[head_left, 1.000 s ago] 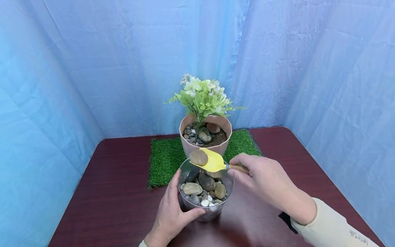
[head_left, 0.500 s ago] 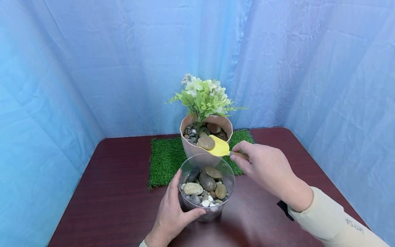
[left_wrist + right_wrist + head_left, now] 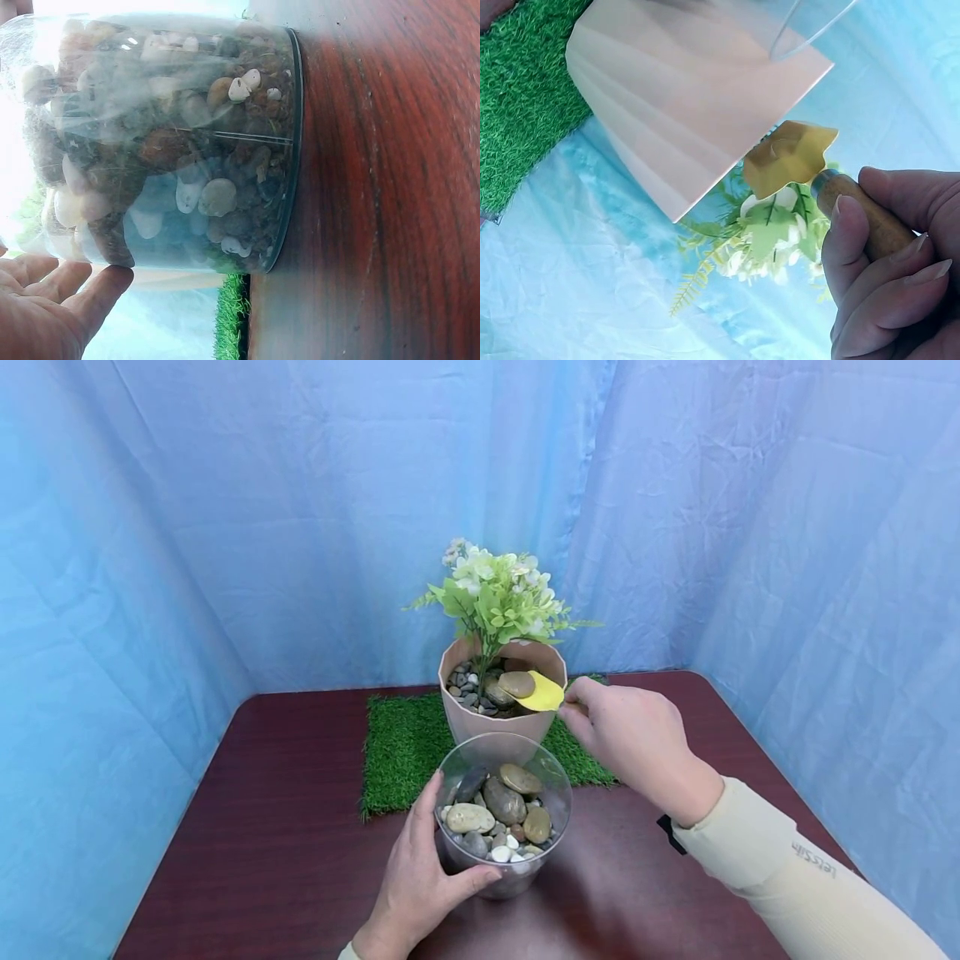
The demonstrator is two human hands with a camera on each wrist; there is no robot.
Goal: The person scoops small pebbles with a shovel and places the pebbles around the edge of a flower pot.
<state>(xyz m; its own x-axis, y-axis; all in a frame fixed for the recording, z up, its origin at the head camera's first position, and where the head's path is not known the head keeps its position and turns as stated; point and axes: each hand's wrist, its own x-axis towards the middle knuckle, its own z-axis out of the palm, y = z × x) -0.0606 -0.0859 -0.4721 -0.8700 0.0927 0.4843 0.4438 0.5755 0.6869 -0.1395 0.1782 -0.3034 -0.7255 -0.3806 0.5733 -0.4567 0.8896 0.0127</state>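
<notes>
My right hand [image 3: 637, 735] grips the wooden handle [image 3: 870, 217] of a small trowel, its yellow blade [image 3: 543, 693] tilted over the opening of the pink pot [image 3: 495, 725]. A flat brown stone [image 3: 517, 683] lies at the blade's tip, above a larger stone in the pot. My left hand [image 3: 423, 868] holds the clear container [image 3: 566, 814] by its left side, thumb at the near rim. Inside are large stones [image 3: 504, 802] and small pebbles. In the left wrist view, fingertips [image 3: 112, 277] touch the container's wall [image 3: 172, 255].
White flowers with green leaves [image 3: 498, 593] rise from the pink pot, which stands on a green grass mat [image 3: 401, 752] behind the clear container. The dark red table [image 3: 285, 827] is bounded by blue curtains [image 3: 337, 527] at the back and sides.
My right hand has moved the trowel with the brown stone away from above the clear container, forward and slightly right, into the pink pot's opening. The left hand has stayed at the container.
</notes>
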